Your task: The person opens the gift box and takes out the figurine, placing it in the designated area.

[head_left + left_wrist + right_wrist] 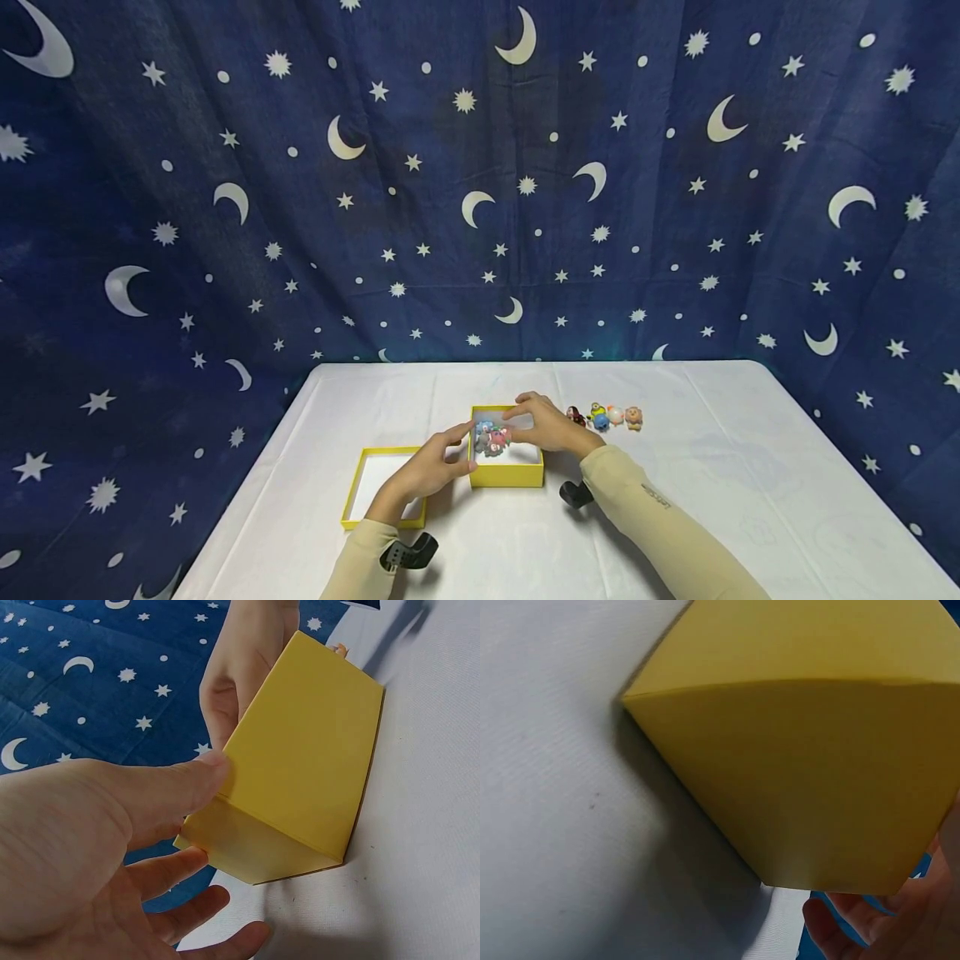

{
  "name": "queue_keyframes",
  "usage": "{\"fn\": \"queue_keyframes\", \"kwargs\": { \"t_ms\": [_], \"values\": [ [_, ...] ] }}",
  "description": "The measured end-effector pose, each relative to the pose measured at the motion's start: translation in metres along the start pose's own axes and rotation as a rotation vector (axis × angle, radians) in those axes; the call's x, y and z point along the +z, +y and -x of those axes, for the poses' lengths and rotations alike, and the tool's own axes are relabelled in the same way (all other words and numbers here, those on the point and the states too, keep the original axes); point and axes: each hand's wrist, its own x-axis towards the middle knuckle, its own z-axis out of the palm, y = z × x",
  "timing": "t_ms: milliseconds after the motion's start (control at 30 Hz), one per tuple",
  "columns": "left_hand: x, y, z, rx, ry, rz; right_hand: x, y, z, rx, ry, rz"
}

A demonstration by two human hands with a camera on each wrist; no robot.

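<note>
A yellow box (507, 476) with a white inside stands open on the table. Several small figurines, blue, grey and pink (498, 438), lie clustered in its left half. My left hand (429, 469) holds the left side of the box; in the left wrist view the thumb is on the top edge by a corner and the index finger touches the wall. My right hand (546, 423) reaches over the right side, thumb and index finger apart just beside the pink figurine. The box wall hides its lower fingers in the left wrist view, and the right wrist view shows mostly the box (795, 772).
A yellow-rimmed lid (347, 510) lies white side up, partly behind my left forearm. Beyond my right wrist sit several more figurines, among them a yellow and blue one (599, 417) and a brown one (633, 418). A dark starry curtain (480, 167) hangs behind the table.
</note>
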Motion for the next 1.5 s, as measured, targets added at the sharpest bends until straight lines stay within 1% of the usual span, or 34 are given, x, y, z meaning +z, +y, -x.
{"fn": "queue_keyframes", "kwargs": {
  "t_ms": [167, 300, 400, 467, 567, 767, 933, 1133, 1400, 1500],
  "values": [
    [0.000, 0.001, 0.000, 0.006, -0.002, 0.000, -0.002, -0.004, -0.004, 0.017, -0.004, 0.039],
    [0.000, 0.001, 0.001, 0.012, -0.003, 0.003, 0.000, -0.007, -0.007, 0.049, -0.018, 0.066],
    [-0.001, 0.001, 0.001, 0.017, -0.001, 0.000, 0.002, -0.010, -0.009, 0.077, -0.039, 0.111],
    [0.000, 0.001, 0.001, 0.017, 0.002, -0.001, 0.004, -0.011, -0.010, 0.085, -0.052, 0.155],
    [0.000, 0.000, 0.001, 0.021, 0.003, -0.002, 0.005, -0.013, -0.010, 0.093, -0.063, 0.187],
    [0.000, 0.000, 0.001, 0.015, -0.005, 0.006, 0.006, -0.015, -0.009, 0.090, -0.044, 0.178],
    [0.000, 0.001, 0.001, 0.013, -0.005, 0.015, 0.006, -0.018, -0.009, 0.119, -0.032, 0.173],
    [0.001, 0.001, 0.001, 0.028, -0.001, 0.025, 0.004, -0.027, -0.007, 0.157, -0.041, 0.228],
    [0.001, 0.001, 0.001, 0.032, 0.018, 0.011, 0.010, -0.031, -0.009, 0.183, 0.028, 0.324],
    [0.001, 0.001, 0.001, 0.035, 0.019, 0.010, 0.012, -0.032, -0.009, 0.196, 0.047, 0.333]
  ]
}}
